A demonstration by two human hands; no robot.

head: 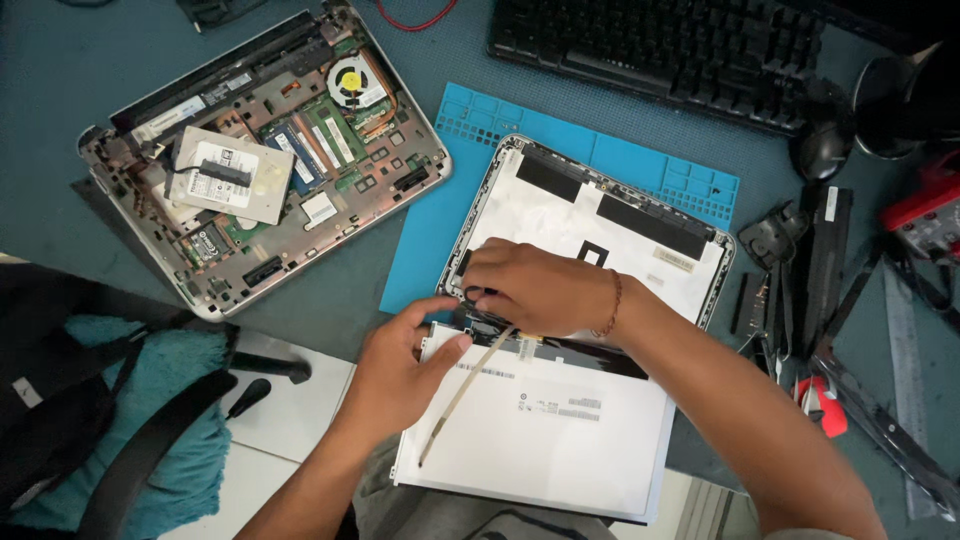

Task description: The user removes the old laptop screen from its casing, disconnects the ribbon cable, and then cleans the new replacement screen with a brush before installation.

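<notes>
One view only, from a camera worn on the person's head. It looks steeply down over a teal-covered workbench, close enough that both forearms enter from the bottom edge and the hands sit just below centre. The left hand and right hand meet over a display panel at mid-frame. The top edge reaches a black keyboard; the upper left takes in an opened laptop base. The person's lap and a chair fill the lower left. There is no second view to share any part of the scene.

Both hands meet, fingers curled downward.
</notes>
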